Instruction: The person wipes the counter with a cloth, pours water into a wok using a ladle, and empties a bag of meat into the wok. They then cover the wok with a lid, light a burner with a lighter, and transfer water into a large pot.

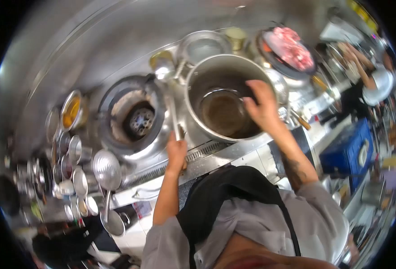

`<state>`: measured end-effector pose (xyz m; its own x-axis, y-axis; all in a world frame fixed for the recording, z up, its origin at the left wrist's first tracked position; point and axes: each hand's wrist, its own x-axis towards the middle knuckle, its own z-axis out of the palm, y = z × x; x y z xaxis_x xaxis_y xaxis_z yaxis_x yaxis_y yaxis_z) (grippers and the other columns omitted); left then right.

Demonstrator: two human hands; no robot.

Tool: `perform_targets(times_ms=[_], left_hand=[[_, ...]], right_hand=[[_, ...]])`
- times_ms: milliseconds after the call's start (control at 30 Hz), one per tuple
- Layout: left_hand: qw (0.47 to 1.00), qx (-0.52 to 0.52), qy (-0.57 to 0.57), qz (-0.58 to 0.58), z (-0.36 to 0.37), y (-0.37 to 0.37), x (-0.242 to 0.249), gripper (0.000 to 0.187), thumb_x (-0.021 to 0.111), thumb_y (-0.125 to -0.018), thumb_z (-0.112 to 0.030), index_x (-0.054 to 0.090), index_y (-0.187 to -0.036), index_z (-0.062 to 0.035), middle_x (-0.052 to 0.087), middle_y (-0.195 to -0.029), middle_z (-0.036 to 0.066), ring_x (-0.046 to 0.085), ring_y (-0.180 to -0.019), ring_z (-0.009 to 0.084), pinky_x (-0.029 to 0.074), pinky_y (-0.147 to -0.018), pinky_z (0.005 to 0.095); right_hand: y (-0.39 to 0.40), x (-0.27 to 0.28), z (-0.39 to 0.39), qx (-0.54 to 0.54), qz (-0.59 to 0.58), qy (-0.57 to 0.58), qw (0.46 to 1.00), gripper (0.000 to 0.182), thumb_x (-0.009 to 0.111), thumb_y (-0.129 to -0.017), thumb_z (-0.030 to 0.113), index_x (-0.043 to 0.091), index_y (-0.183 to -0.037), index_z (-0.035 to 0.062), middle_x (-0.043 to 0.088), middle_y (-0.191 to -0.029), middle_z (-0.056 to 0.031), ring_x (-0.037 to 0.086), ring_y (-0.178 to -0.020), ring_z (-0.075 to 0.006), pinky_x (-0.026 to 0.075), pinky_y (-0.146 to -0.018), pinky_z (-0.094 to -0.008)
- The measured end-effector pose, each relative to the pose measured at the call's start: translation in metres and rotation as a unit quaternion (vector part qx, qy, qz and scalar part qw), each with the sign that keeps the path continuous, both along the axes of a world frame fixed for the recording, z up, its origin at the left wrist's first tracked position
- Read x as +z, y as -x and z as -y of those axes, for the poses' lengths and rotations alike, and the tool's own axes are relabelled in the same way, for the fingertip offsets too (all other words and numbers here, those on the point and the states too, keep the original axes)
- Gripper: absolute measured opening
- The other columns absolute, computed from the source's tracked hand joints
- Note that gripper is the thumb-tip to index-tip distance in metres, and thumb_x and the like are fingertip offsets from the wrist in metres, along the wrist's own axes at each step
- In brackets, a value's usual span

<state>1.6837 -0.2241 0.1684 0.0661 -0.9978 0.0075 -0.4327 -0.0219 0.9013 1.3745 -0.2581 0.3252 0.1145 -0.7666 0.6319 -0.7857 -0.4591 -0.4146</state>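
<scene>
fingers of the left hand (176, 150) wrap the long ladle handle (173, 114), its bowl near the empty wok burner (135, 119). the right hand (261, 105) grips the strainer (222, 112) inside the big steel pot (227, 96), fingers curled over its rim.

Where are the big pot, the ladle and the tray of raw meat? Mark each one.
big pot (193, 85): head view, left inner wall.
ladle (171, 110): head view, middle of handle.
tray of raw meat (292, 47): head view, on the meat.

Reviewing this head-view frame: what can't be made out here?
- Right hand: fingers dip into the big pot; any grip is hidden.
- Pot contents: dark and blurred.
- Left hand: closed on a ladle handle; bowl blurred.
- Small tins at left: contents too small.
</scene>
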Motion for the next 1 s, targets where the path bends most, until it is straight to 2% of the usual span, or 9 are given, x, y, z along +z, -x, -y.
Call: perform_targets(times_ms=[67, 233, 300, 333, 367, 433, 667, 867, 1000], left_hand=[[0.996, 0.037, 0.064, 0.053, -0.004, -0.001, 0.034, 0.044, 0.053, -0.08, -0.004, 0.048, -0.122, 0.0062, 0.064, -0.075, 0.014, 0.058, -0.057, 0.0152, 0.048, -0.053, 0.0301], [0.983, 0.027, -0.003, -0.18, 0.006, 0.031, 0.13, 0.034, 0.049, -0.087, -0.004, 0.05, -0.12, 0.0005, 0.059, -0.086, 0.005, 0.055, -0.066, 0.0069, 0.046, -0.057, 0.0222], [0.961, -0.03, 0.258, -0.091, 0.025, 0.055, 0.129, 0.037, 0.048, -0.091, -0.007, 0.046, -0.127, 0.0002, 0.059, -0.088, 0.005, 0.054, -0.061, 0.0068, 0.046, -0.053, 0.0219], [0.959, -0.055, 0.277, -0.022, 0.023, 0.065, 0.136, 0.04, 0.05, -0.093, -0.014, 0.044, -0.129, 0.0033, 0.055, -0.106, 0.013, 0.052, -0.086, 0.0175, 0.043, -0.075, 0.03], [0.95, -0.077, 0.299, 0.044, 0.019, 0.075, 0.147, 0.046, 0.051, -0.095, -0.021, 0.042, -0.13, 0.0065, 0.051, -0.124, 0.021, 0.051, -0.112, 0.0281, 0.039, -0.097, 0.0381], [0.957, -0.226, 0.182, -0.016, 0.009, 0.079, 0.165, 0.047, 0.054, -0.093, -0.024, 0.045, -0.126, 0.0079, 0.047, -0.127, 0.022, 0.045, -0.119, 0.0328, 0.031, -0.104, 0.0408], [0.815, -0.389, 0.318, 0.289, 0.013, 0.085, 0.081, 0.032, 0.064, -0.083, -0.027, 0.061, -0.109, -0.0094, 0.057, -0.096, 0.01, 0.053, -0.101, 0.028, 0.038, -0.093, 0.042], [0.819, -0.377, 0.338, 0.271, 0.014, 0.086, 0.065, 0.026, 0.065, -0.08, -0.024, 0.064, -0.103, -0.0123, 0.05, -0.076, 0.004, 0.05, -0.075, 0.021, 0.037, -0.067, 0.0358], [0.845, -0.334, 0.315, 0.273, 0.002, 0.096, 0.059, 0.026, 0.067, -0.079, -0.024, 0.064, -0.101, -0.0116, 0.049, -0.076, 0.004, 0.05, -0.074, 0.0221, 0.038, -0.068, 0.0358]], right_hand=[[-0.036, -0.005, 0.009, 0.082, 0.028, -0.018, 0.996, 0.038, 0.065, -0.077, 0.013, 0.059, -0.112, -0.0019, 0.058, -0.112, -0.0215, 0.055, -0.105, -0.0371, 0.045, -0.092, -0.0433], [-0.132, -0.006, 0.055, 0.221, 0.187, -0.307, 0.907, 0.035, 0.066, -0.084, 0.019, 0.058, -0.107, -0.0066, 0.063, -0.096, -0.0187, 0.064, -0.085, -0.0259, 0.052, -0.075, -0.0368], [-0.149, -0.007, 0.076, 0.219, 0.243, -0.37, 0.87, 0.038, 0.064, -0.084, 0.025, 0.058, -0.104, -0.0068, 0.064, -0.095, -0.0206, 0.065, -0.083, -0.0266, 0.052, -0.072, -0.0377], [-0.151, -0.009, 0.086, 0.221, 0.268, -0.402, 0.847, 0.04, 0.063, -0.083, 0.028, 0.058, -0.103, -0.0069, 0.065, -0.095, -0.0215, 0.065, -0.083, -0.027, 0.052, -0.07, -0.0381], [-0.135, -0.005, 0.087, 0.304, 0.427, -0.381, 0.762, 0.027, 0.065, -0.083, 0.015, 0.053, -0.099, -0.0015, 0.062, -0.081, -0.0063, 0.062, -0.069, -0.0153, 0.054, -0.064, -0.0265], [-0.09, 0.023, 0.084, 0.301, 0.454, -0.393, 0.741, 0.025, 0.064, -0.082, 0.014, 0.054, -0.102, 0.0024, 0.055, -0.073, -0.0008, 0.053, -0.057, -0.0094, 0.046, -0.05, -0.0227], [0.029, 0.063, 0.151, 0.044, 0.29, -0.446, 0.845, 0.013, 0.059, -0.084, 0.011, 0.055, -0.075, 0.0026, 0.05, -0.057, -0.0029, 0.05, -0.046, -0.0126, 0.043, -0.04, -0.0292], [0.069, -0.009, 0.274, -0.062, 0.121, -0.505, 0.852, 0.014, 0.056, -0.08, 0.007, 0.057, -0.067, 0.0015, 0.054, -0.056, -0.0072, 0.052, -0.046, -0.0177, 0.044, -0.041, -0.0336], [0.041, 0.0, 0.305, -0.116, 0.042, -0.57, 0.812, 0.016, 0.051, -0.079, 0.004, 0.056, -0.064, 0.0025, 0.054, -0.055, -0.0078, 0.052, -0.046, -0.0178, 0.042, -0.041, -0.0333]])
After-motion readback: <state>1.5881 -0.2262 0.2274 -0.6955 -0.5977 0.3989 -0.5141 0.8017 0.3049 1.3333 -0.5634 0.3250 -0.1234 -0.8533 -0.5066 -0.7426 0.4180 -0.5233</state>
